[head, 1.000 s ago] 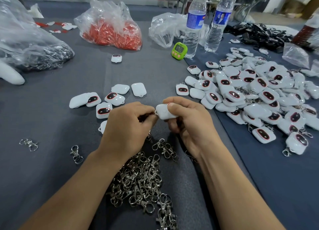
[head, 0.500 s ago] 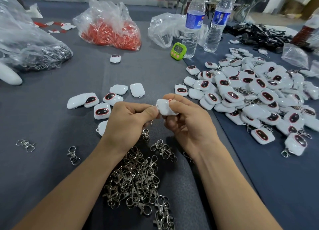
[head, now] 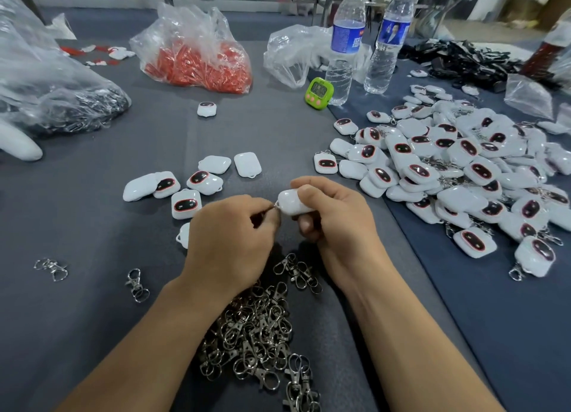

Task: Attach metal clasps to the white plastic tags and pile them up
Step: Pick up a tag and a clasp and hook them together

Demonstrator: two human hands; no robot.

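Observation:
My right hand [head: 336, 223] grips a white plastic tag [head: 290, 203] above the grey table. My left hand [head: 231, 235] pinches a metal clasp [head: 275, 207] against the tag's left end; most of the clasp is hidden by the fingers. A heap of loose metal clasps [head: 259, 328] lies between my forearms. Several white tags without clasps [head: 191, 186] lie to the left of my hands. A large pile of tags [head: 457, 167], some with clasps showing, spreads over the blue cloth at right.
Two water bottles [head: 343, 43] and a green timer [head: 319, 91] stand at the back. A bag of red parts [head: 197, 56] and clear plastic bags [head: 46, 81] lie behind and left. Two stray clasps [head: 136, 285] lie at the left front. Black items [head: 463, 59] at far right.
Both hands lifted slightly with the tag and clasp and stayed pressed together at the tag's left end. Nothing else on the table moved.

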